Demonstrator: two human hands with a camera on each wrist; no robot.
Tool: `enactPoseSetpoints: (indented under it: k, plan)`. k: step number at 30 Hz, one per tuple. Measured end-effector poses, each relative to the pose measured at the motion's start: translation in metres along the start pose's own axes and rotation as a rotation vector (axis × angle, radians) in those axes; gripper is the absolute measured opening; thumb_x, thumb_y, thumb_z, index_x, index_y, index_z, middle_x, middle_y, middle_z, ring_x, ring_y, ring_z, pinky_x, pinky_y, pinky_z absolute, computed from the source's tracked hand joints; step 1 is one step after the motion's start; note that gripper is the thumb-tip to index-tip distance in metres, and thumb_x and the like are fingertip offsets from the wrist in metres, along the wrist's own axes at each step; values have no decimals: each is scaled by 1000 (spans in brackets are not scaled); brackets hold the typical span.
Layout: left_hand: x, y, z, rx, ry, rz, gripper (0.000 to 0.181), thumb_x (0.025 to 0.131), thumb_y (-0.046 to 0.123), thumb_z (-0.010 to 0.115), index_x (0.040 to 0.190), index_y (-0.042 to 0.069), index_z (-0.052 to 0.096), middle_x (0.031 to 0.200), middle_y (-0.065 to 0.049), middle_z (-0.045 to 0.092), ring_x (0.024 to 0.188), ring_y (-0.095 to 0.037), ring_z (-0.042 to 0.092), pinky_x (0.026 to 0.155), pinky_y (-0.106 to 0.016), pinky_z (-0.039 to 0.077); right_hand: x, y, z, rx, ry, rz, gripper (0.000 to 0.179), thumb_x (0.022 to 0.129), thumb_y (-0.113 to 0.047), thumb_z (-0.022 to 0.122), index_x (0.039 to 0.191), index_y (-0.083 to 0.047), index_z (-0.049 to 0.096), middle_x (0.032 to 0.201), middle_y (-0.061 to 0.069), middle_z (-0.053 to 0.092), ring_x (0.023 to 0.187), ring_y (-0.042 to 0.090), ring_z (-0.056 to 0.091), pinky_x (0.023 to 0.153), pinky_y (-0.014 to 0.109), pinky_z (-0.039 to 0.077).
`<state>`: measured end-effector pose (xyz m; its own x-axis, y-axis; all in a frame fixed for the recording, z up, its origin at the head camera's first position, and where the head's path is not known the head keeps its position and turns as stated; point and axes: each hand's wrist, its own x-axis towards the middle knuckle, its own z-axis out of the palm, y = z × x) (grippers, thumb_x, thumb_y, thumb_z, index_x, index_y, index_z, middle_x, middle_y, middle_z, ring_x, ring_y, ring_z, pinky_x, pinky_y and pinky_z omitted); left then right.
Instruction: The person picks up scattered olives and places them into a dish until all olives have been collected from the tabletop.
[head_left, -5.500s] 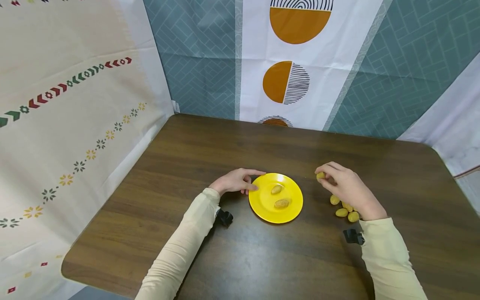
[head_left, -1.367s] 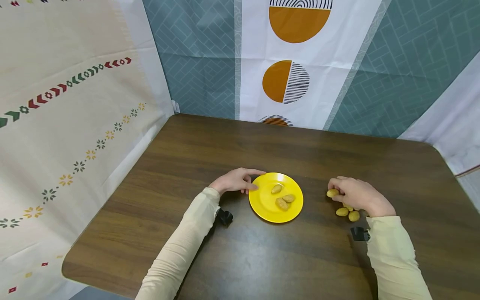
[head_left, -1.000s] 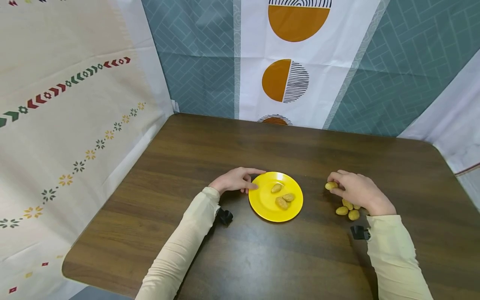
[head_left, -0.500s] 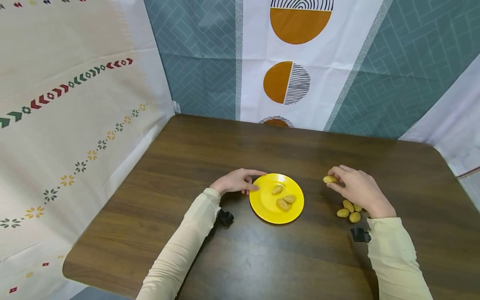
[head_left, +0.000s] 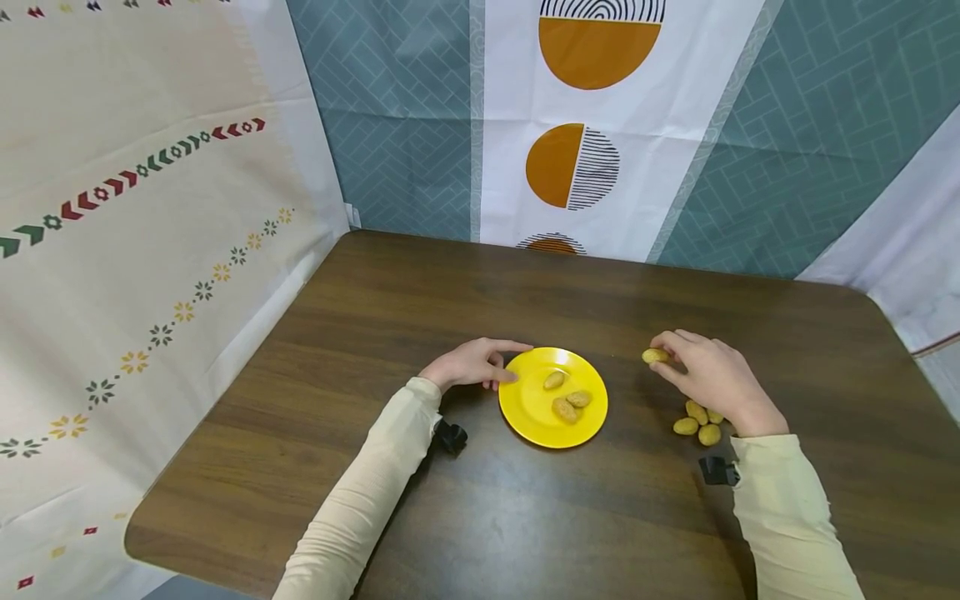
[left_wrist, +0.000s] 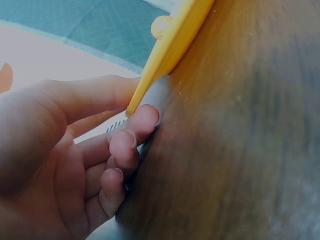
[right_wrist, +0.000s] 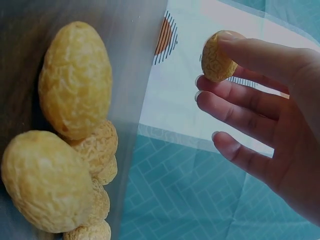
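Note:
A yellow plate (head_left: 525, 408) lies on the table with three small, wrinkled yellow potatoes (head_left: 564, 409) on it. My left hand (head_left: 471, 364) holds its left rim; in the left wrist view the thumb lies over the edge and curled fingers sit below it. To the right, my right hand (head_left: 708, 375) pinches another wrinkled potato (right_wrist: 216, 57) between thumb and fingers, raised off the table. Below that hand, several more potatoes (head_left: 686, 427) lie in a cluster, partly hidden by it; they loom close in the right wrist view (right_wrist: 47, 180).
The brown wooden table (head_left: 420, 292) has rounded corners and spreads around the plate. Patterned cloths hang behind it (head_left: 405, 125) and along its left side (head_left: 150, 250). Black wrist cameras sit on both sleeves.
A third potato has come onto the plate since the oldest frame. My right hand has lifted another from the cluster, moving up and slightly left. The left hand stays at the rim.

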<state>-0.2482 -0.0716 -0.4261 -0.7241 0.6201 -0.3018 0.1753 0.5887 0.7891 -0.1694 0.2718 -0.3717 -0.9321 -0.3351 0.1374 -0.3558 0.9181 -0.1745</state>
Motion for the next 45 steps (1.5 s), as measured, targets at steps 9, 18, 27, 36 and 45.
enactPoseSetpoints:
  k: [9, 18, 27, 36, 45]
  plan:
    - [0, -1, 0, 7, 3, 9, 56, 91, 20, 67, 143, 27, 48, 67, -3, 56, 58, -15, 52, 59, -23, 48, 2, -7, 1, 21, 6, -3, 28, 86, -22, 73, 109, -8, 64, 96, 9, 70, 81, 24, 64, 72, 48, 53]
    - [1, -1, 1, 3, 11, -4, 55, 90, 22, 68, 142, 28, 49, 68, -3, 55, 58, -15, 53, 58, -23, 48, 4, -13, 6, 29, 30, -21, 24, 84, -25, 75, 101, -9, 68, 75, -1, 61, 63, 12, 48, 58, 28, 42]
    - [0, 0, 1, 0, 14, -13, 55, 90, 22, 68, 142, 28, 49, 67, -3, 55, 58, -15, 52, 57, -23, 47, 6, -18, 7, 24, 63, -66, 23, 83, -24, 76, 100, -10, 69, 73, -4, 57, 60, 9, 44, 55, 24, 36]
    - [1, 3, 1, 5, 16, -21, 55, 91, 23, 68, 142, 28, 49, 68, -3, 56, 59, -15, 52, 59, -23, 47, 8, -25, 8, 21, 96, -124, 26, 80, -21, 78, 103, -13, 68, 80, -3, 65, 65, 9, 51, 61, 28, 45]
    - [0, 3, 3, 16, 17, -19, 55, 91, 24, 68, 142, 29, 49, 68, -3, 56, 59, -15, 53, 58, -23, 47, 7, -29, 7, 59, 54, -121, 25, 84, -17, 75, 107, -13, 67, 90, 0, 71, 77, 15, 63, 71, 38, 53]
